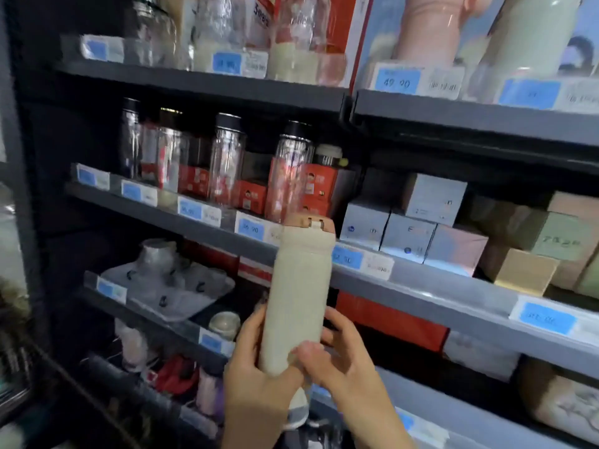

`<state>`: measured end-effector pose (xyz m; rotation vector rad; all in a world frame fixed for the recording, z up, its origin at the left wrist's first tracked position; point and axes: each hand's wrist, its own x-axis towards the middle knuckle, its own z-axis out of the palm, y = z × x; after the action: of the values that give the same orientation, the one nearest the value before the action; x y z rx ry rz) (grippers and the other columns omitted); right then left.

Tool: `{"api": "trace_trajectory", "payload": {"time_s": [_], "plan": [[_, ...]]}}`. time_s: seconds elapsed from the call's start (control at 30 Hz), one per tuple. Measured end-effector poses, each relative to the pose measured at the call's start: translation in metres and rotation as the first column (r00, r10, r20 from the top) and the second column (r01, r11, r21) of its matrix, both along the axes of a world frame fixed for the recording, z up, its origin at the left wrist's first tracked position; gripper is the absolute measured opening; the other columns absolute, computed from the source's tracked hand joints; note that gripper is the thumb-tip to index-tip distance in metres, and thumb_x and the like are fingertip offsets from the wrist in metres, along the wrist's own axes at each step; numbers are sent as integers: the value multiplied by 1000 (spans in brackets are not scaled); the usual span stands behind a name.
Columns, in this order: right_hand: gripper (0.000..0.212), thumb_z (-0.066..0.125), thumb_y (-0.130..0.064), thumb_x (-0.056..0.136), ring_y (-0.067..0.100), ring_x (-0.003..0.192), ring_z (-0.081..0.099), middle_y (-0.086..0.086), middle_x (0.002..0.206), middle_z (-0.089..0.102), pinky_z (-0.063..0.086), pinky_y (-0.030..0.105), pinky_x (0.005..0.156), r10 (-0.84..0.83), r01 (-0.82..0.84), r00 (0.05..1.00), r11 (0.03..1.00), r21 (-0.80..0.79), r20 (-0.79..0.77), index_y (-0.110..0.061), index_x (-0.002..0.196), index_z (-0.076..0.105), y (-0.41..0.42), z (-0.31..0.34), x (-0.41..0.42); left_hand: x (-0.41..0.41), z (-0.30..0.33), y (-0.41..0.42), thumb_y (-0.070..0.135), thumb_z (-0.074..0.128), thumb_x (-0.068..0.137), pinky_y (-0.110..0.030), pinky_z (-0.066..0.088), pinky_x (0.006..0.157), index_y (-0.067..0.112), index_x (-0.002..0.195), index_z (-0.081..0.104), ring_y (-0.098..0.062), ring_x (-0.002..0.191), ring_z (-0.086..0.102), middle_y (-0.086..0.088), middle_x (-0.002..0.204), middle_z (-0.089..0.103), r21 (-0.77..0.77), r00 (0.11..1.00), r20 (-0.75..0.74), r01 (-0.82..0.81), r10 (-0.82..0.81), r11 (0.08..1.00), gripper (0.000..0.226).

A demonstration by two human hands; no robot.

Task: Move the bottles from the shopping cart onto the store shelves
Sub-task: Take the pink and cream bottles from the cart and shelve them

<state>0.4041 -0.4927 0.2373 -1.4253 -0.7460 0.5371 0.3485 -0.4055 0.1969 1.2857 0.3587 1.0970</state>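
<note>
Both the left hand (259, 361) and right hand (343, 361) grip the cream bottle (298, 293) upright below the middle shelf (421, 286); the operator should raise it clear of that shelf's edge before setting it down.

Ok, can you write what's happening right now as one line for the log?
step: shelving | left hand: grips cream bottle low | right hand: grips it too | bottle: upright, before shelves, not yet placed

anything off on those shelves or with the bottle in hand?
Nothing spilled or visibly damaged. The cream bottle is held upright by the left hand and right hand, lid on. The clear bottles stand upright on the middle shelf. The frame is blurred, so fine damage cannot be ruled out.
</note>
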Motion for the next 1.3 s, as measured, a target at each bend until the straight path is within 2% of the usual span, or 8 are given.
{"api": "trace_trajectory", "payload": {"time_s": [0.27, 0.43, 0.5, 0.57, 0.67, 0.83, 1.0, 1.3], "plan": [[73, 90, -34, 48, 3, 83, 68, -17, 90, 70, 54, 18, 62, -172, 169, 985, 979, 111, 14, -32, 110, 52, 3, 0, -1, -3, -16, -3, 47, 61, 57, -26, 52, 91, 60, 124, 44, 3, 112, 58, 26, 122, 61, 411, 968, -236, 19, 86, 911, 71], [67, 88, -29, 54, 14, 87, 71, -2, 97, 73, 56, 25, 64, -213, 198, 974, 964, 177, 72, -21, 113, 57, -2, 31, 20, -5, 16, 20, 57, 73, 58, -27, 52, 91, 65, 123, 48, 0, 117, 58, 27, 128, 57, 311, 912, -252, 393, -324, 865, 70], [60, 79, -30, 59, 14, 81, 71, -2, 92, 74, 53, 23, 58, -214, 201, 976, 958, 204, 42, -19, 113, 56, -4, 50, 32, 0, 27, 38, 77, 62, 66, -25, 50, 96, 54, 123, 53, -1, 120, 56, 24, 127, 60, 312, 922, -173, 384, -346, 869, 63], [60, 81, -30, 59, 10, 71, 70, -6, 81, 74, 52, 24, 53, -219, 221, 975, 941, 258, -37, -20, 113, 55, -5, 71, 45, 14, 38, 56, 81, 50, 72, -21, 44, 100, 48, 122, 55, 6, 121, 51, 26, 127, 59, 411, 974, -176, 204, -142, 889, 60], [61, 80, -34, 64, 12, 74, 71, -4, 82, 73, 55, 30, 55, -249, 304, 951, 858, 415, -182, -17, 117, 54, -1, 97, 63, 48, 58, 79, 48, 59, 89, -29, 34, 106, 32, 133, 52, 0, 127, 38, 15, 137, 48, 728, 952, -126, -102, 278, 678, 47], [52, 70, -31, 85, 17, 93, 69, 6, 114, 66, 59, 34, 66, -317, 527, 845, 628, 573, -430, -17, 129, 46, 20, 114, 89, 105, 57, 101, 56, 42, 92, -46, 9, 120, 22, 148, 36, -23, 146, 19, -4, 155, 33, 906, 830, -180, -69, 528, 417, 66], [53, 73, -26, 84, 16, 100, 67, -1, 117, 63, 57, 47, 86, -375, 590, 808, 492, 641, -455, -24, 125, 39, 27, 129, 112, 116, 44, 107, 64, 20, 95, -48, 13, 115, 14, 134, 53, -28, 135, 36, -9, 135, 53, 936, 789, -112, -121, 604, 332, 71], [70, 81, -24, 74, 13, 100, 59, -5, 111, 56, 53, 49, 92, -534, 640, 767, 611, 465, -355, -23, 124, 32, 31, 125, 134, 116, 44, 107, 62, 21, 96, -50, 19, 113, 14, 134, 52, -31, 131, 41, -10, 131, 53, 946, 773, -79, -141, 629, 292, 69]]}}
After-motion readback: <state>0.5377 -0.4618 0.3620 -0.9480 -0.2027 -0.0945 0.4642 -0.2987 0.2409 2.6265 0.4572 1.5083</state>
